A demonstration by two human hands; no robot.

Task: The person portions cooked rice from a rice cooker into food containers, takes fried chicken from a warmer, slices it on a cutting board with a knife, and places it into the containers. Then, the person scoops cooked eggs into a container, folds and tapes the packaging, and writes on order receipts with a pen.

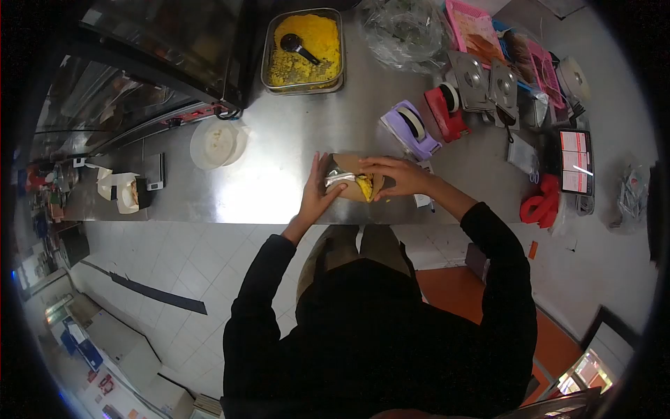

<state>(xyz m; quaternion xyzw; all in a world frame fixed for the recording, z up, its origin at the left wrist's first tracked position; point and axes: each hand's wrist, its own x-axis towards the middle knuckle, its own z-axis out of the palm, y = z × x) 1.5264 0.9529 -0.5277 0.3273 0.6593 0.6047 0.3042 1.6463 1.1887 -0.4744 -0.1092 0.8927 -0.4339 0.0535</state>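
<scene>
Head view: we had the brown wrapper (346, 162) between our two hands, over the near edge of the steel counter (276, 157). Our left grip (322, 187) was clamped on its left end, the thumb laid across the front beside the foil (340, 177). Our right grip (392, 174) was closed over its right end, fingers stretched along the top; the yellow filling (366, 187) showed just beside them. Beyond our right hand stood a purple tape dispenser (423, 148), near but apart. Well to our left sat a clear tub (201, 151); farther back, a tray (305, 90) of yellow food held a black scoop (299, 47).
</scene>
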